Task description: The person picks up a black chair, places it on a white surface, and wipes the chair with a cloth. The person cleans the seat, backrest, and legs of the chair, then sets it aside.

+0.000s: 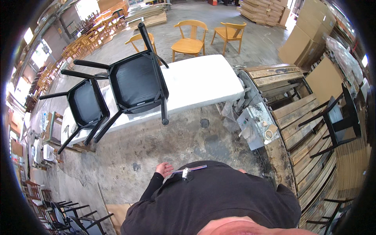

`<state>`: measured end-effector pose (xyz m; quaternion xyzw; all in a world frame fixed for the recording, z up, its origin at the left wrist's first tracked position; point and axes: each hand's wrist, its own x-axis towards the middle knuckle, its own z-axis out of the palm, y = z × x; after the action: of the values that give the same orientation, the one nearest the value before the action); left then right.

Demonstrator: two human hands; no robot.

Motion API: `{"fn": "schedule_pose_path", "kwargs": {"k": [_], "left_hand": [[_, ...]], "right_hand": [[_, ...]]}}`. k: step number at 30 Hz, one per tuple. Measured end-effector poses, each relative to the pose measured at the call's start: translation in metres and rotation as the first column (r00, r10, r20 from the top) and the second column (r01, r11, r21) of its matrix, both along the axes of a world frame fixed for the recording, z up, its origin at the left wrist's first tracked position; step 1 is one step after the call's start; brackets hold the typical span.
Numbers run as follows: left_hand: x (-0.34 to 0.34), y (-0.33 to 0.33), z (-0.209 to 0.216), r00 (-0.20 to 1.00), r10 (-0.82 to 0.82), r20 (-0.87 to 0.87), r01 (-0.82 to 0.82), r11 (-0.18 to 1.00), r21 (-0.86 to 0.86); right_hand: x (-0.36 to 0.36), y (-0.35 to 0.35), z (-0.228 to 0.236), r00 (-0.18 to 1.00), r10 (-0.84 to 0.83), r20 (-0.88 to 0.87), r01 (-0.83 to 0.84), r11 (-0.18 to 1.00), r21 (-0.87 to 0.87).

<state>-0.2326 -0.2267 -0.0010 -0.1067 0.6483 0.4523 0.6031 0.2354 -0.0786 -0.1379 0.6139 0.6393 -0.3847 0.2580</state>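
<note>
My left hand [164, 169] hangs in front of my body above the stained concrete floor, palm up, fingers loosely apart, holding nothing. Of my right hand [242, 170] only a small sliver shows over my black top, and its fingers are hidden. A small blue and silver tool [188, 171] is clipped at my chest, close to the left hand. Ahead, two black chairs lie tipped on a long white padded table [203, 80]: one larger chair [137, 82] in the middle and another [86, 103] to its left, legs sticking out over the edge.
Several light wooden chairs [190, 37] stand beyond the table. A worn wooden bench [301, 117] with a tape roll is on my right, with a black chair [337, 121] on it. Cardboard sheets [301, 43] lean far right. Stacked black chairs [66, 219] sit lower left.
</note>
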Motion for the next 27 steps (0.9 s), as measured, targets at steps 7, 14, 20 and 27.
{"fn": "schedule_pose_path", "kwargs": {"k": [7, 14, 20, 27], "left_hand": [[-0.049, 0.018, 0.027, 0.773, 0.52, -0.364, -0.426, 0.85, 0.31], [-0.18, 0.08, 0.124, 0.362, 0.718, -0.595, -0.148, 0.674, 0.724], [-0.337, 0.134, 0.211, 0.166, 0.732, -0.661, -0.08, 0.678, 0.731], [-0.55, 0.213, 0.263, -0.003, 0.481, -0.877, -0.176, 0.863, 0.474]], "right_hand": [[0.011, 0.065, -0.017, 0.979, 0.185, 0.086, -0.193, 0.977, 0.095], [-0.146, 0.139, 0.014, 0.294, -0.823, -0.486, 0.594, 0.556, -0.582], [-0.316, 0.204, 0.098, 0.327, -0.711, -0.622, 0.341, 0.703, -0.624], [-0.497, 0.222, 0.141, 0.423, -0.702, -0.573, 0.158, 0.68, -0.716]]}}
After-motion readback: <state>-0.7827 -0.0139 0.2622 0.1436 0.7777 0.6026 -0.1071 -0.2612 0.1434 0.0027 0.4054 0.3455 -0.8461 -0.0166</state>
